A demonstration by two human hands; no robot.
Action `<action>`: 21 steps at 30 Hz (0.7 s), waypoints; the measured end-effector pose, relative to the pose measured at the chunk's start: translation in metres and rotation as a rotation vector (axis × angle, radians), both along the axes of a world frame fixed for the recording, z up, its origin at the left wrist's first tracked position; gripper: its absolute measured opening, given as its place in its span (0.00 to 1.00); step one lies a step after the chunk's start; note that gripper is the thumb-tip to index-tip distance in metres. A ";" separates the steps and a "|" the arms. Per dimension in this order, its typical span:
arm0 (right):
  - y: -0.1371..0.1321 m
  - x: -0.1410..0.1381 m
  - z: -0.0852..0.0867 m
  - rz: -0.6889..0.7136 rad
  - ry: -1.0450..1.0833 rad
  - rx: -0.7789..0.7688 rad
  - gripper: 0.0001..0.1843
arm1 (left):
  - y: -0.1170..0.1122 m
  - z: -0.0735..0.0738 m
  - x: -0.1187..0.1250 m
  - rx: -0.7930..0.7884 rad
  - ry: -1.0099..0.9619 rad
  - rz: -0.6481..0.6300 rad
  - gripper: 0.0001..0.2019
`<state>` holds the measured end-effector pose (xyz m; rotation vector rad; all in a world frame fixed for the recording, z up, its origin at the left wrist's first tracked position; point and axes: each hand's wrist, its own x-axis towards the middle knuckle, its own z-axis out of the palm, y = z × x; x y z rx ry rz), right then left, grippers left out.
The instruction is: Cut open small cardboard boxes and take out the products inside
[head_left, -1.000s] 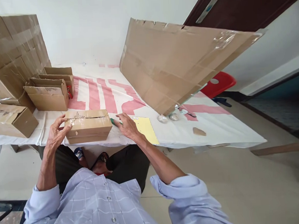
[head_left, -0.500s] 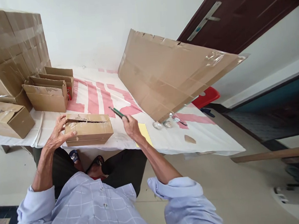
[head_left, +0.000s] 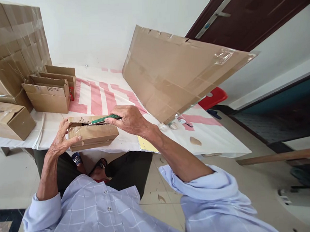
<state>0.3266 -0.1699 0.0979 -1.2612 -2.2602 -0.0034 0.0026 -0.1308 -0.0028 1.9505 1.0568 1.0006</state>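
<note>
A small brown cardboard box (head_left: 94,137) lies at the table's front edge, with a dark gap along its top seam. My left hand (head_left: 61,137) grips its left end, thumb on the near face and fingers at the far top edge. In my right hand (head_left: 130,120) is a green-handled utility knife (head_left: 105,119), pointing left. The tip of the knife is at the gap in the box top. A yellow sheet (head_left: 147,144) lies partly under my right forearm.
Taped cartons (head_left: 11,44) are stacked at the left, beside open boxes (head_left: 48,96) and another closed box (head_left: 9,119). A large cardboard sheet (head_left: 178,72) leans at the back right. Tape rolls (head_left: 168,126) and a cardboard scrap (head_left: 195,140) lie on the white-covered table (head_left: 216,142).
My right hand has swung left with the knife and brought its tip to the box's top seam. My left hand keeps its hold on the box.
</note>
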 end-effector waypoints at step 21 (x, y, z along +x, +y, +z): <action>-0.025 0.092 0.013 -0.377 -0.347 -0.026 0.23 | 0.004 0.004 0.007 -0.027 0.021 -0.063 0.47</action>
